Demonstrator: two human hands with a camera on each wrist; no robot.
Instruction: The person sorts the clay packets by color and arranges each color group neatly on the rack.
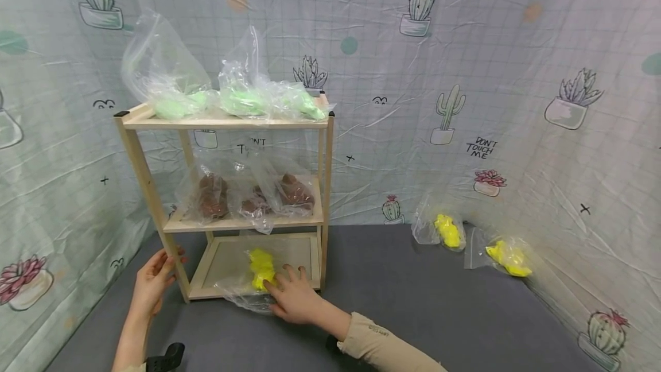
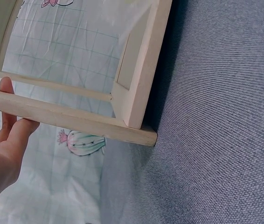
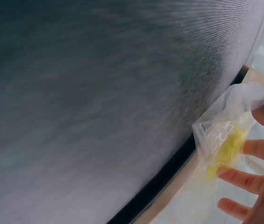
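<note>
A small wooden shelf rack (image 1: 242,225) stands on the dark grey surface. My left hand (image 1: 152,280) grips its front left post (image 2: 66,116), fingers going behind the wood. On the bottom shelf lies a clear plastic bag (image 1: 253,301) with a bright yellow lump (image 1: 261,268) inside; the bag hangs over the front edge. My right hand (image 1: 299,298) touches this bag, its fingers spread and fairly straight beside the yellow lump. In the right wrist view the fingertips (image 3: 232,175) rest against the bag, and the thumb is at its upper end.
Pale green lumps (image 1: 242,102) in clear bags sit on the top shelf. Bagged brown lumps (image 1: 213,197) fill the middle shelf. Two more bagged yellow lumps (image 1: 448,231) lie at the back right, near the cactus-print curtain (image 1: 516,73) that walls the surface.
</note>
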